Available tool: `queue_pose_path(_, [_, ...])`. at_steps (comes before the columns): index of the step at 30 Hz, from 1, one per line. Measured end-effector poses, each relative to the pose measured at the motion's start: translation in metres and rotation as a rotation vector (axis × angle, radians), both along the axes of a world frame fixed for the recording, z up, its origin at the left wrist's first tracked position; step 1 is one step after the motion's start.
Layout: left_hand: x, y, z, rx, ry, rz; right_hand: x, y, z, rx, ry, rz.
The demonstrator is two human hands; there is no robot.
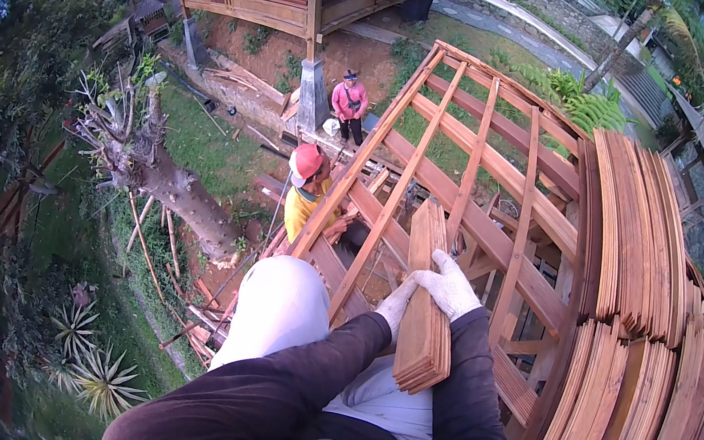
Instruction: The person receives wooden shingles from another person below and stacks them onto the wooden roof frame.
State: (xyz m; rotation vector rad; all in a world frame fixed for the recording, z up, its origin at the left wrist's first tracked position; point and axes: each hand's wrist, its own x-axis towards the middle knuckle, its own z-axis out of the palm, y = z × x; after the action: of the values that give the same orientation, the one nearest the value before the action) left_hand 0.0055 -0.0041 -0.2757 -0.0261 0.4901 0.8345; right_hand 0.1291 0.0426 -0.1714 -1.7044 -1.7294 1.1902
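Observation:
A small stack of flat, reddish-brown wooden shingles (423, 343) is held lengthwise in front of me, over my lap. My left hand (397, 304), in a white work glove, grips the stack along its left side. On the other side my right hand (450, 288), gloved the same way, is closed round it, its fingers lying across the top face. The two gloves meet over the middle of the stack. The fingers beneath the wood are hidden. Under the far end of the stack runs the open wooden roof frame (488, 212) of rafters and crossing battens.
Rows of wooden shingles (638, 233) cover the roof on the right. Below, a person in a red cap and yellow shirt (301, 199) stands by the frame's left edge. Another person in pink (349, 103) stands farther back. A lopped tree trunk (185, 188) leans at left.

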Motion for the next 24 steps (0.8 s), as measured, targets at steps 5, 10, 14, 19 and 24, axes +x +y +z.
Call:
queue_pose_path(5, [-0.004, -0.017, 0.027, -0.027, -0.064, -0.017, 0.001, -0.026, 0.018, 0.017, 0.172, -0.064])
queue_pose_path(10, [-0.007, -0.014, 0.052, 0.096, 0.064, 0.008, 0.009, -0.038, 0.026, 0.188, 0.245, -0.108])
queue_pose_path(14, [-0.023, -0.005, 0.064, 0.352, 0.260, 0.136, -0.022, -0.065, 0.080, 0.310, 0.337, -0.216])
queue_pose_path(19, [-0.021, 0.004, 0.142, 0.568, 0.382, 0.034, -0.016, -0.094, 0.121, 0.258, 0.621, -0.302])
queue_pose_path(24, [0.008, -0.001, 0.189, 0.838, 0.429, -0.045, 0.018, -0.135, 0.147, 0.192, 0.629, -0.417])
